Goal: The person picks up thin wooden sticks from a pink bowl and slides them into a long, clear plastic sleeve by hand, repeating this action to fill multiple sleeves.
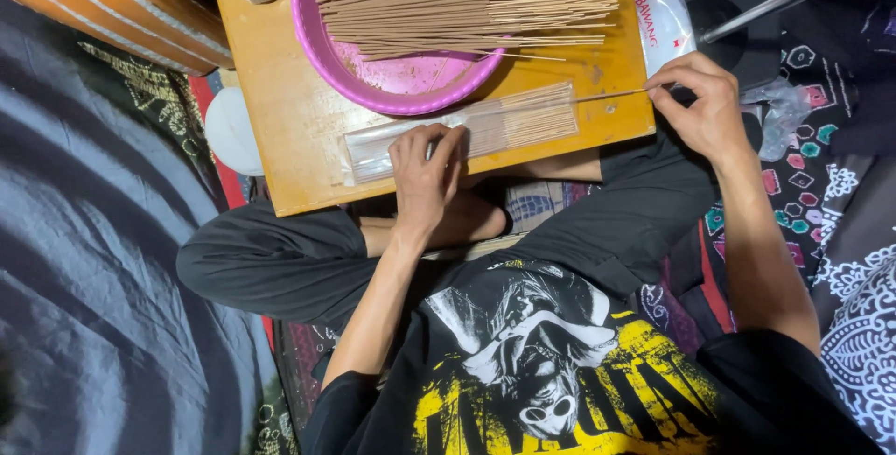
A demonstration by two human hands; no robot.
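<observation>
Clear sleeve (457, 133) of incense sticks lies flat at front edge of wooden surface (280, 119); left hand (425, 170) presses it w/ fingers spread to stop sliding, right hand (705, 105) pinches one stick's (611, 96) end, lined up w/ sleeve mouth. Pink basin (336, 54) of loose sticks just behind, w/in reach.

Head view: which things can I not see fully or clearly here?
All in the head view.
Pink basin: far part cut off by top edge.
Clear sleeve: middle hidden under left hand.
Sticks pinched by right hand fingers: too thin to count.
</observation>
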